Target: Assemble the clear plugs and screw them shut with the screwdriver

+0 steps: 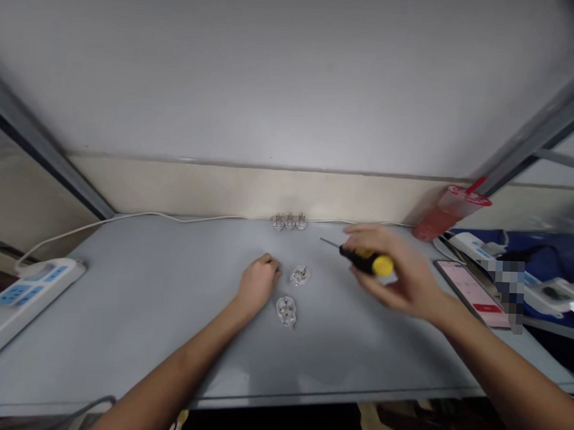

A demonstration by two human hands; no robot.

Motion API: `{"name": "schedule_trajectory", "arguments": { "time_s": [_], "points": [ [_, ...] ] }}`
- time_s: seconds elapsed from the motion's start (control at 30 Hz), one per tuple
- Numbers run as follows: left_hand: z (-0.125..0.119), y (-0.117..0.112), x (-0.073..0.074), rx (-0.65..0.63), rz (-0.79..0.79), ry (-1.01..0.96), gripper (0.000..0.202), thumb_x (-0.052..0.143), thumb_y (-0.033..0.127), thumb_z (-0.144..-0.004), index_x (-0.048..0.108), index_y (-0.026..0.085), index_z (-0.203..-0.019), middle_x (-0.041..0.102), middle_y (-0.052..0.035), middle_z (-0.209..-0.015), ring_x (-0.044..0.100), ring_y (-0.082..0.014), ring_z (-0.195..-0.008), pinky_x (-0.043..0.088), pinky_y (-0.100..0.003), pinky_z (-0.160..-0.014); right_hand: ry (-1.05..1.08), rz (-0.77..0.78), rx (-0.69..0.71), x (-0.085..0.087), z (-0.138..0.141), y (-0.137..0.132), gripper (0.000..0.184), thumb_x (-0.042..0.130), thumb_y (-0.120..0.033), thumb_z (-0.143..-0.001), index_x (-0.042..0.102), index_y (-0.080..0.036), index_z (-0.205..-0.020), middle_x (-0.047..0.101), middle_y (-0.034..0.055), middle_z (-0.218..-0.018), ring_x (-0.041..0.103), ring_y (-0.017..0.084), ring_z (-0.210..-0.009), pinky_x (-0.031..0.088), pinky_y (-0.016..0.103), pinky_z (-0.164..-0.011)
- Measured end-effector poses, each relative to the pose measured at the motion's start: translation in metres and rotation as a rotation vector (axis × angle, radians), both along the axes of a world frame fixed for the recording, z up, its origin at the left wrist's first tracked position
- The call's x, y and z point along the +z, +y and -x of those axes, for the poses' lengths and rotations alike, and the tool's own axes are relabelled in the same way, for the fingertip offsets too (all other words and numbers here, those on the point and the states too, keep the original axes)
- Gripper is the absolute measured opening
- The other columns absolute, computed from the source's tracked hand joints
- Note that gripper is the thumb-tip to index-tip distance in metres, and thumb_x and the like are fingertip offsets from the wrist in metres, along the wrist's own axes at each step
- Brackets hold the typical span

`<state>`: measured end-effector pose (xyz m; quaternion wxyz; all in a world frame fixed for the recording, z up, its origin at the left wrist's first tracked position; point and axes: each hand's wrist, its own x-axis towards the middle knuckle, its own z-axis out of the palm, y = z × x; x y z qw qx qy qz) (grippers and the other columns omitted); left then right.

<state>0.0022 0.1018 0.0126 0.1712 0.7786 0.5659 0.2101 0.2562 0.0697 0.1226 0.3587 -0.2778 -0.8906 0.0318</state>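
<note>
My right hand point(398, 269) is closed around a screwdriver point(361, 260) with a black and yellow handle, held above the table. Its thin metal shaft points left, toward the back. On the tabletop my left hand point(260, 280) rests with its fingers curled in; whatever they hold, if anything, is hidden. Just right of it lies a clear plastic plug part point(300, 275) with metal bits inside. Closer to me is another clear plug part point(286, 311) with small metal pieces in it. Three clear plugs point(290, 221) stand in a row by the wall, prongs up.
A white power strip point(34, 300) sits at the left, its cable point(183, 219) running along the wall. At the right are a cup of red drink point(449, 214) with a straw, a phone point(472, 293) and another power strip point(483, 253). The grey table's front edge point(309, 397) is near me.
</note>
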Motion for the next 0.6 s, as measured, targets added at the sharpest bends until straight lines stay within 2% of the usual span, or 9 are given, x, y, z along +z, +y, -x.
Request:
{"name": "schedule_trajectory", "arguments": {
  "time_s": [0.1,0.2,0.3,0.37,0.43,0.5,0.6],
  "points": [
    [0.001,0.004,-0.003,-0.019,-0.010,-0.046,0.023,0.054,0.008,-0.085,0.072,0.016,-0.074,0.067,-0.0083,-0.081,0.065,-0.0228,-0.078,0.048,-0.033,-0.077,0.540,-0.055,-0.054,0.024,0.014,0.014,0.036,0.063,-0.015,-0.080,0.050,-0.023,-0.113,0.062,0.0052,-0.097,0.064,0.019,-0.095,0.054,0.040,-0.087],
    [0.007,0.001,-0.002,-0.052,-0.024,-0.144,0.021,0.054,0.008,-0.084,0.071,0.018,-0.075,0.067,-0.0063,-0.081,0.065,-0.0208,-0.080,0.047,-0.031,-0.079,0.821,-0.128,-0.069,0.041,0.031,0.020,0.035,0.060,-0.017,-0.083,0.047,-0.025,-0.114,0.059,0.0028,-0.092,0.064,0.012,-0.076,0.055,0.029,-0.065],
    [0.014,-0.003,0.000,-0.084,-0.026,-0.291,0.017,0.055,0.013,-0.084,0.070,0.019,-0.081,0.068,-0.0049,-0.086,0.064,-0.0187,-0.082,0.049,-0.029,-0.080,1.033,-0.287,-0.105,0.054,0.050,0.021,0.024,0.053,-0.014,-0.086,0.047,-0.022,-0.108,0.058,0.0013,-0.087,0.061,0.008,-0.063,0.045,0.019,-0.044],
    [0.015,-0.004,0.000,-0.089,-0.009,-0.407,0.014,0.055,0.018,-0.085,0.068,0.019,-0.083,0.069,-0.0041,-0.087,0.066,-0.0175,-0.081,0.052,-0.028,-0.077,1.151,-0.390,-0.104,0.061,0.062,0.022,0.023,0.043,-0.008,-0.087,0.044,-0.022,-0.106,0.057,-0.0016,-0.083,0.052,0.003,-0.046,0.035,0.016,-0.033],
    [0.014,-0.005,-0.002,-0.081,0.026,-0.520,0.011,0.056,0.023,-0.085,0.066,0.018,-0.082,0.070,-0.0033,-0.083,0.068,-0.0170,-0.077,0.054,-0.026,-0.073,1.218,-0.423,-0.105,0.065,0.072,0.024,0.030,0.036,-0.004,-0.086,0.038,-0.024,-0.108,0.056,-0.0048,-0.083,0.040,0.000,-0.036,0.029,0.016,-0.029],
    [0.011,-0.006,-0.005,-0.069,0.071,-0.618,0.010,0.059,0.026,-0.083,0.063,0.018,-0.079,0.071,-0.0025,-0.075,0.069,-0.0168,-0.072,0.055,-0.026,-0.067,1.270,-0.415,-0.136,0.065,0.078,0.027,0.034,0.037,-0.003,-0.084,0.034,-0.026,-0.109,0.056,-0.0060,-0.083,0.039,0.000,-0.036,0.028,0.016,-0.029],
    [0.007,-0.008,-0.009,-0.052,0.137,-0.735,0.014,0.062,0.028,-0.080,0.059,0.017,-0.073,0.071,-0.0030,-0.069,0.070,-0.0167,-0.066,0.055,-0.025,-0.062,1.318,-0.422,-0.220,0.060,0.080,0.032,0.022,0.039,-0.004,-0.083,0.039,-0.024,-0.092,0.054,-0.0064,-0.078,0.038,0.000,-0.036,0.025,0.017,-0.030]
  ]
}}
